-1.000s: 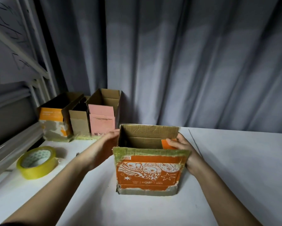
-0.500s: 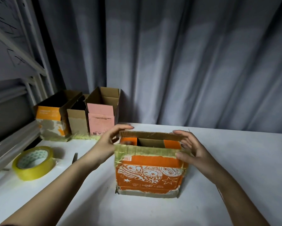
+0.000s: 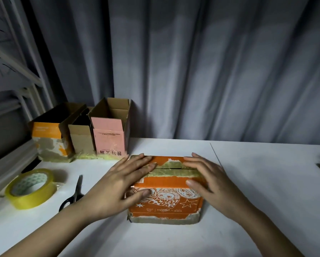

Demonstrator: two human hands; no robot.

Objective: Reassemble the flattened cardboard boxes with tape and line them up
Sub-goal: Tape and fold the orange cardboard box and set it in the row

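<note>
Under both sets of spread fingers sits the orange printed cardboard box (image 3: 166,193), upright on the white table (image 3: 266,191) with its top flaps folded shut. The left hand (image 3: 118,184) lies flat on the box's left side, fingers extended and slightly apart, fingertips reaching the seam where the two flaps meet; its thumb rests lower down, on the printed front face. The right hand (image 3: 211,179) mirrors it on the right side, palm down, fingers straight, thumb on the front face. Neither hand grips anything; both simply press flat on the cardboard. Between the two sets of fingertips a strip of old yellowish tape residue (image 3: 172,168) runs along the seam. Just left of the left wrist lie black-handled scissors (image 3: 74,193), blades pointing away from the person, and farther left a roll of yellow tape (image 3: 31,188) rests on the table. Beyond the left fingertips, against the grey curtain (image 3: 211,71), three open boxes stand side by side: an orange-banded box (image 3: 48,140), a plain brown box (image 3: 81,140) and a pink-fronted box (image 3: 110,140).
</note>
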